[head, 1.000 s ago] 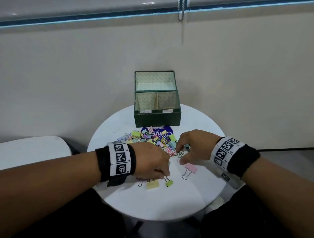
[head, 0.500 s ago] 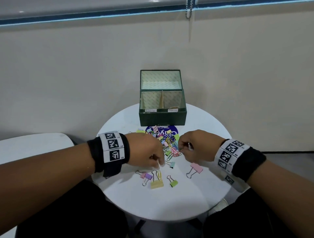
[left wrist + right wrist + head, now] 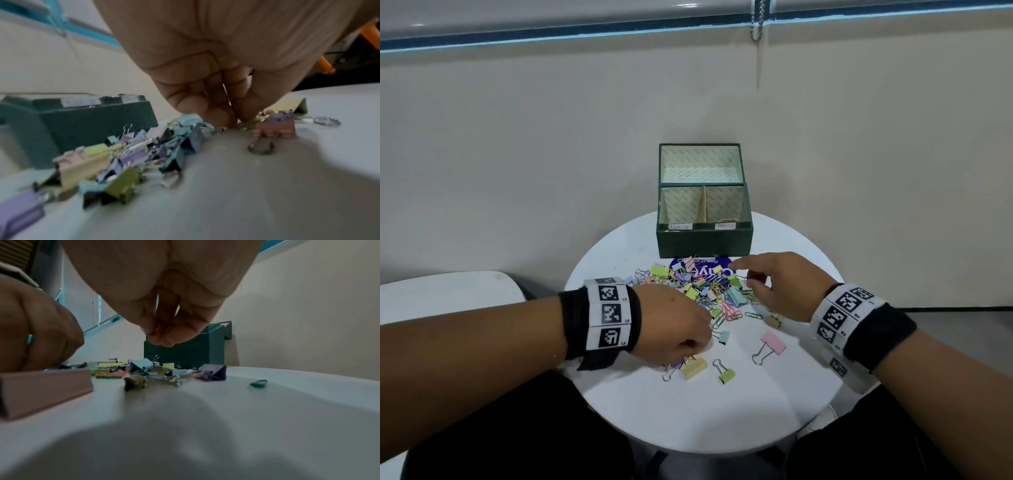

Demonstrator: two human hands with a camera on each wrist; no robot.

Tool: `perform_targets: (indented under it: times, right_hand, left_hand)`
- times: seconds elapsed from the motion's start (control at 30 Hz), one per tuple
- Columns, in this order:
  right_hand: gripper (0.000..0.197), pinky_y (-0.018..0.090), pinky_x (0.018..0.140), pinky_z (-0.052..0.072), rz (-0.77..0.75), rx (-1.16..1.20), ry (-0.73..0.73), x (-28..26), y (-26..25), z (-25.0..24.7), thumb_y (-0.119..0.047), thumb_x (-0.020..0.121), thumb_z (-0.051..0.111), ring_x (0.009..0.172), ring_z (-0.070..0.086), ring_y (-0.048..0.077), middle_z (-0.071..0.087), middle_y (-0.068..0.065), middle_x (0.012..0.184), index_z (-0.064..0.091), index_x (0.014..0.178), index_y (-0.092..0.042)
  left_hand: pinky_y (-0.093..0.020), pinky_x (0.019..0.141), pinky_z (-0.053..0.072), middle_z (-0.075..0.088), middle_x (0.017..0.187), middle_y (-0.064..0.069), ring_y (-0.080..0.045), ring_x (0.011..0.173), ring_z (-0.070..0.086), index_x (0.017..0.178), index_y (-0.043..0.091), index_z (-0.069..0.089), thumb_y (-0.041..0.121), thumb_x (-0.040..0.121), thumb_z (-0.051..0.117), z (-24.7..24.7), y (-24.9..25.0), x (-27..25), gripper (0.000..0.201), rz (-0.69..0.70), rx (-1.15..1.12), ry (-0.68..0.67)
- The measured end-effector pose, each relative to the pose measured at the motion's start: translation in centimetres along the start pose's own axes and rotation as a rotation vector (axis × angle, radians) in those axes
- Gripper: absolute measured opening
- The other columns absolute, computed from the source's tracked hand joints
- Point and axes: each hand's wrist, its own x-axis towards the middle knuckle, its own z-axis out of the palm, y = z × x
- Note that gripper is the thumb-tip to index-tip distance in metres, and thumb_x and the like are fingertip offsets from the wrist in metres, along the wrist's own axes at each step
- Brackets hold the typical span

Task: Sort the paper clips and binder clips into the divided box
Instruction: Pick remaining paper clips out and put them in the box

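Note:
The green divided box (image 3: 703, 240) stands open at the table's far side, with two labelled front compartments. A pile of coloured binder clips and paper clips (image 3: 698, 287) lies in front of it. My left hand (image 3: 697, 353) is low on the table, and its fingertips (image 3: 226, 116) pinch the wire handle of a yellow binder clip (image 3: 693, 367). My right hand (image 3: 748, 277) hovers over the pile's right side and pinches a small metal clip in its fingertips (image 3: 152, 335); I cannot tell which kind of clip.
Loose on the round white table (image 3: 722, 418) lie a pink binder clip (image 3: 774, 342), a green one (image 3: 726, 375), a small teal one (image 3: 723, 336) and a green paper clip (image 3: 753, 315). A white seat (image 3: 441, 294) is at the left. A wall is behind the box.
My left hand rose, then came back down onto the yellow binder clip's handle. My right hand took a small clip off the table and lifted it over the pile.

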Motion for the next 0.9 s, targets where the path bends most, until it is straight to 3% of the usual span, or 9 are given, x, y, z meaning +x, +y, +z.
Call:
perform_targets:
  times: [0.1,0.17,0.23,0.33,0.4,0.5,0.7,0.8,0.9]
  right_hand:
    - [0.032,0.03,0.073,0.045,-0.03,-0.027,-0.002,0.2,-0.1,-0.1,-0.009,0.093,0.047,0.077,0.054,0.016,0.058,-0.007,0.089,0.073,0.102,-0.025]
    - [0.024,0.032,0.068,0.043,0.001,-0.01,-0.024,0.3,-0.3,-0.2,-0.008,0.091,0.045,0.072,0.052,0.018,0.056,-0.003,0.08,0.061,0.078,-0.02]
    - [0.026,0.036,0.066,0.044,0.054,0.004,-0.051,0.3,-0.3,-0.4,-0.011,0.094,0.043,0.069,0.05,0.019,0.056,-0.001,0.074,0.051,0.07,-0.018]
    - [0.031,0.041,0.064,0.043,0.087,0.033,-0.092,0.2,-0.3,-0.5,-0.01,0.095,0.04,0.061,0.042,0.02,0.049,0.001,0.063,0.044,0.064,-0.012]
    - [0.03,0.041,0.062,0.04,0.093,0.06,-0.122,0.1,-0.4,-0.5,-0.009,0.095,0.039,0.06,0.036,0.02,0.042,0.002,0.061,0.041,0.065,-0.009]
    - [0.03,0.04,0.064,0.038,0.08,0.095,-0.14,0.0,-0.6,-0.6,-0.01,0.098,0.038,0.06,0.035,0.019,0.042,0.002,0.063,0.042,0.068,-0.008]
    - [0.042,0.031,0.062,0.036,0.04,-0.04,-0.237,0.1,-1.2,-0.5,-0.047,0.105,0.038,0.063,0.047,0.011,0.049,-0.005,0.066,0.04,0.069,-0.025]
    - [0.031,0.025,0.065,0.038,0.016,-0.043,-0.281,0.1,-1.2,-0.2,-0.041,0.105,0.044,0.068,0.051,0.006,0.054,-0.011,0.07,0.052,0.077,-0.029]
    - [0.012,0.026,0.074,0.051,0.024,-0.092,-0.318,-0.1,-1.1,0.1,-0.043,0.095,0.06,0.073,0.059,-0.001,0.065,-0.021,0.079,0.068,0.102,-0.039]
  left_hand:
    - [-0.032,0.079,0.052,0.062,0.098,0.014,-0.007,0.086,0.059,0.112,0.037,0.062,0.029,0.089,0.055,0.0,-0.7,-0.5,0.025,-0.132,-0.175,-0.033]
    - [-0.031,0.082,0.052,0.064,0.096,0.015,-0.005,0.084,0.06,0.124,0.041,0.058,0.028,0.089,0.061,-0.4,-0.8,-0.8,0.038,-0.177,-0.264,-0.046]
    - [-0.032,0.084,0.052,0.065,0.097,0.016,-0.004,0.085,0.06,0.125,0.041,0.059,0.03,0.088,0.064,-0.8,-0.8,-1.1,0.039,-0.17,-0.305,-0.004]
    - [-0.031,0.084,0.051,0.061,0.104,0.018,-0.004,0.094,0.058,0.124,0.042,0.057,0.054,0.08,0.07,-0.8,-0.7,-1.3,0.047,-0.147,-0.25,-0.041]
    - [-0.031,0.084,0.049,0.06,0.107,0.017,-0.008,0.099,0.057,0.122,0.039,0.056,0.061,0.078,0.069,-0.4,-0.4,-1.3,0.051,-0.118,-0.121,-0.111]
    - [-0.037,0.078,0.051,0.061,0.096,0.01,-0.016,0.093,0.058,0.102,0.031,0.062,0.045,0.088,0.062,0.3,0.0,-1.6,0.021,-0.017,-0.037,-0.006]
    - [-0.037,0.066,0.053,0.061,0.086,0.006,-0.02,0.081,0.058,0.089,0.024,0.063,0.027,0.089,0.058,1.6,-0.3,-2.6,0.006,0.046,0.051,0.189]
    - [-0.037,0.071,0.053,0.063,0.089,0.01,-0.017,0.083,0.058,0.1,0.031,0.059,0.031,0.089,0.057,1.5,-0.3,-2.5,0.011,-0.046,-0.068,0.196]
    - [-0.033,0.077,0.051,0.062,0.093,0.015,-0.013,0.085,0.058,0.123,0.042,0.043,0.045,0.086,0.062,1.3,0.1,-2.3,0.041,-0.216,-0.194,0.123]
